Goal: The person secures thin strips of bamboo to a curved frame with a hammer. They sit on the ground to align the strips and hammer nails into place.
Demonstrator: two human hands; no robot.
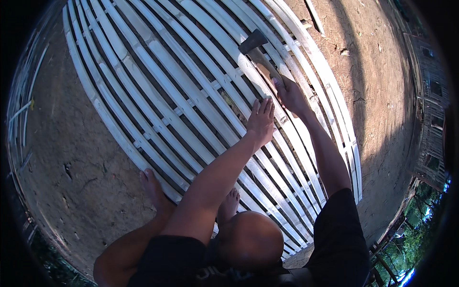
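Observation:
Long split bamboo slats (165, 79) lie side by side over cross strips, forming a panel on the ground with gaps between the slats. My right hand (290, 97) is wrapped round the wooden handle of a hatchet (253, 44). The hatchet's dark metal head points away from me and lies over the slats right of the middle; whether it touches them I cannot tell. Just left of that handle, my left hand (261, 122) presses flat on a slat with its fingers stretched forward.
Bare brown earth (91, 158) surrounds the panel. My feet are at its near left, one foot (153, 189) at the edge and the other foot (229, 203) on the slats. A loose strip (315, 18) lies at the far right, and a slatted wooden structure (432, 110) stands beyond.

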